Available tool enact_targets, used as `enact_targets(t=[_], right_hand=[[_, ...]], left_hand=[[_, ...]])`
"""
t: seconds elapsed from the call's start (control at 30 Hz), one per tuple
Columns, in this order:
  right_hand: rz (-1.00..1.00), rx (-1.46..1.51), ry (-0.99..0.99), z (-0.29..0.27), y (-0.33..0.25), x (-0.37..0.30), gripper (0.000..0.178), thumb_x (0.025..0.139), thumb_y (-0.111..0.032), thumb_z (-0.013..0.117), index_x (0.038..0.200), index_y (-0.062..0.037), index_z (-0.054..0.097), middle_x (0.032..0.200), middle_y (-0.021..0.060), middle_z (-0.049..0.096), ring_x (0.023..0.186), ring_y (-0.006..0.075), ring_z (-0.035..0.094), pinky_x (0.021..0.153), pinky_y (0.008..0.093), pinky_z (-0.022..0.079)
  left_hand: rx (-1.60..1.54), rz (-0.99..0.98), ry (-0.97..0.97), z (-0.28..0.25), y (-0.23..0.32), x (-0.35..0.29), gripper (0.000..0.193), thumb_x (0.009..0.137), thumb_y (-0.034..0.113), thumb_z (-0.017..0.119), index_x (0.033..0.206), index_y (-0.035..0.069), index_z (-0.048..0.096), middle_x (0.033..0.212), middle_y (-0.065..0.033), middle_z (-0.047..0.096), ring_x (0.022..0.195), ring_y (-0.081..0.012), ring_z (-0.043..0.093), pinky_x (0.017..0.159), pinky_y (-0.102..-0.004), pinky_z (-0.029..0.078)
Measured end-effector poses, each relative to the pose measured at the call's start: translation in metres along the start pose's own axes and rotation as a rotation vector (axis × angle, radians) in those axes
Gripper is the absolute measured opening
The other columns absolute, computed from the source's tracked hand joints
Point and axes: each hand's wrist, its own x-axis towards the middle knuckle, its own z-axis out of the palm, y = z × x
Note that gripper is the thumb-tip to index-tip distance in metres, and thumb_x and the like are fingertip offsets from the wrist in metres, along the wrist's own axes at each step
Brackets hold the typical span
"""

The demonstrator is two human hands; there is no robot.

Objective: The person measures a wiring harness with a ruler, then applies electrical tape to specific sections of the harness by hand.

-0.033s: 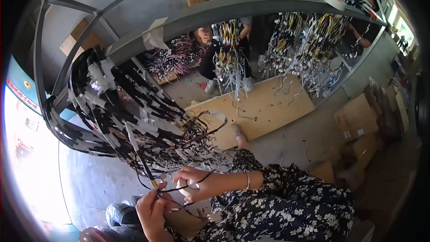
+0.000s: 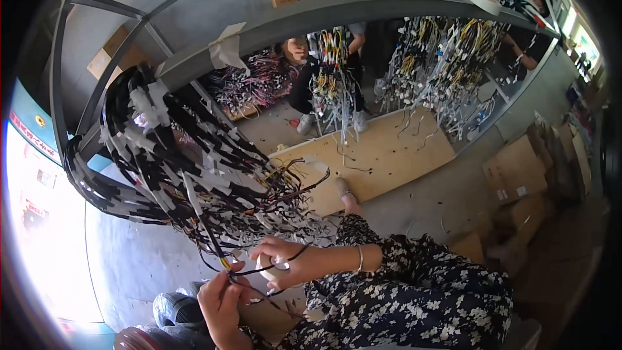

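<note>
The bunch of wires hung from the metal rail, its loose ends crowding close to the hands; toward the right, a strip of gray floor opened between the board and the cardboard boxes. Just below the bunch, the left hand pinched a black cable between thumb and fingertips, beside its yellow stretch. The right hand curled its fingers around a white tape roll — a thin black wire passed across it. What the boxes held could not be told. Dark coils in clear wrapping sat at the lower left; beyond the rail, people worked among other hanging wires.
</note>
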Motion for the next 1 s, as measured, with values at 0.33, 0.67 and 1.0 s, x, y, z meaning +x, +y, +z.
enact_targets(t=[0.33,0.67,1.0], right_hand=[[0.140,-0.242,0.022,0.050,-0.004,-0.007,0.088,0.077,-0.037,0.077,0.145,0.0008,0.035,0.121,0.0223,0.054,0.113,0.0375,0.054,0.098,0.0440,0.044],[0.252,-0.170,0.097,0.020,-0.007,0.030,0.071,0.077,-0.030,0.081,0.129,-0.0039,0.040,0.124,0.0189,0.043,0.114,0.0328,0.053,0.096,0.0403,0.045],[-0.227,-0.368,0.230,0.049,0.025,0.047,0.065,0.083,-0.020,0.072,0.137,-0.0026,0.041,0.119,0.0167,0.049,0.112,0.0307,0.051,0.096,0.0341,0.042]], left_hand=[[0.416,0.246,0.305,0.051,-0.010,0.014,0.028,0.088,0.006,0.070,0.073,-0.001,0.048,0.054,-0.0073,0.039,0.049,-0.0148,0.032,0.046,-0.0322,0.028],[0.498,0.321,0.387,0.072,0.017,-0.001,0.038,0.088,0.008,0.074,0.066,-0.001,0.044,0.054,-0.0096,0.041,0.046,-0.0198,0.033,0.045,-0.0347,0.027],[0.455,0.433,0.233,0.069,0.034,-0.003,0.019,0.091,0.002,0.069,0.110,-0.002,0.071,0.085,-0.0073,0.061,0.078,-0.0152,0.057,0.068,-0.0268,0.048]])
